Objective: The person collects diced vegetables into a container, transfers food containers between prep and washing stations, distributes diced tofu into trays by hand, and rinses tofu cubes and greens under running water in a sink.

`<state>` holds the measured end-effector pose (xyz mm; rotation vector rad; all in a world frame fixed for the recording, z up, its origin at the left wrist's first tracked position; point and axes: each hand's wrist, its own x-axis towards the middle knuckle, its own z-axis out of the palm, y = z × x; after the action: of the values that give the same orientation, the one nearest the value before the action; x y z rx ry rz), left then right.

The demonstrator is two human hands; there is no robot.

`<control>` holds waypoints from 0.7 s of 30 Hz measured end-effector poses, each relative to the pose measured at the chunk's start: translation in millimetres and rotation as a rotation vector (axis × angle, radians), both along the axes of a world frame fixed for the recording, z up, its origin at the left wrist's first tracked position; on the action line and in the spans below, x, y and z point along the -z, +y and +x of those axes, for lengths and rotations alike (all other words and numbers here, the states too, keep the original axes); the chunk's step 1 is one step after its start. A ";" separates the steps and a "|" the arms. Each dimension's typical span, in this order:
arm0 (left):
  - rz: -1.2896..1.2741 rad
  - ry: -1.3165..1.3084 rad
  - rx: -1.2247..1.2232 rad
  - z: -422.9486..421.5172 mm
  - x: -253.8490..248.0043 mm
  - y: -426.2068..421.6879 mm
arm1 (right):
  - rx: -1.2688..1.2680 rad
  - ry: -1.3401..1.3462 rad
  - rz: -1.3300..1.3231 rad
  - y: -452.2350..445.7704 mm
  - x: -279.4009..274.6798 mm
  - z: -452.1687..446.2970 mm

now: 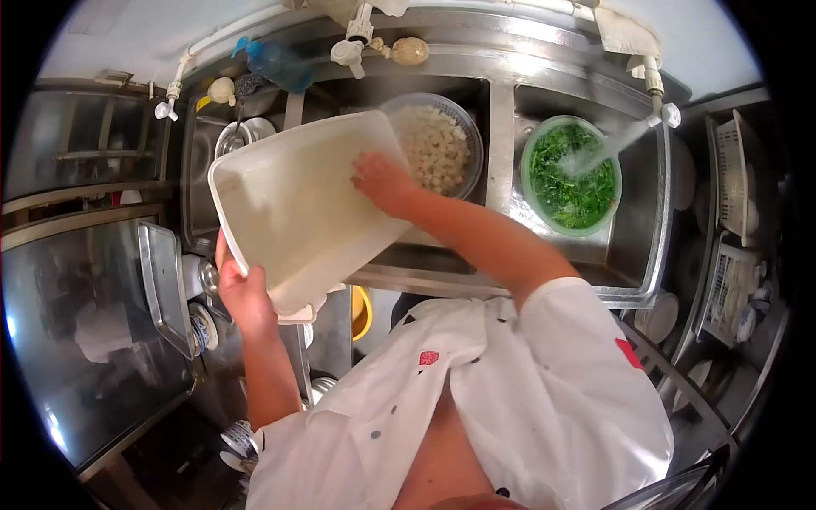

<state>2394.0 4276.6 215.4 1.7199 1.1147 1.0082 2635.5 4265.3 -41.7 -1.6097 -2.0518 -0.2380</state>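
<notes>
A white plastic tub (289,200) is held tilted over the left sink basins, its inside facing me. My left hand (244,293) grips its near left rim, thumb on the outer edge. Inside the tub, at its right end, is my right hand (382,180), with fingers stretched out and partly spread, holding nothing I can see. Beyond the tub's right end, a grey colander (473,127) holds pale diced cubes (438,149). The tub hides part of the colander. In the right basin, a green-rimmed bowl (527,174) contains chopped leafy greens (565,187) under running water (616,146).
A tap (348,53) hangs above the middle basin, and another tap (667,115) runs at right. A blue bottle (285,66) lies at the back. Racks with white baskets (733,183) stand at right, a metal tray (164,285) at left.
</notes>
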 end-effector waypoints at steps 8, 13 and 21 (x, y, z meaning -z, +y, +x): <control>0.260 0.146 -0.061 24.8 3.5 -20.6 | 0.065 -0.078 -0.294 25.4 22.8 -35.1; 0.579 0.436 -0.041 27.7 11.9 -14.0 | 0.163 0.109 -0.295 37.7 25.8 -10.0; 0.656 0.491 -0.020 35.0 35.2 3.8 | 0.223 0.021 -0.132 -0.5 55.9 96.0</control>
<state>2429.0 4280.4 180.2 2.5907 1.1704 1.0645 2731.5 4264.8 -97.5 -1.9154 -1.9063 -0.1651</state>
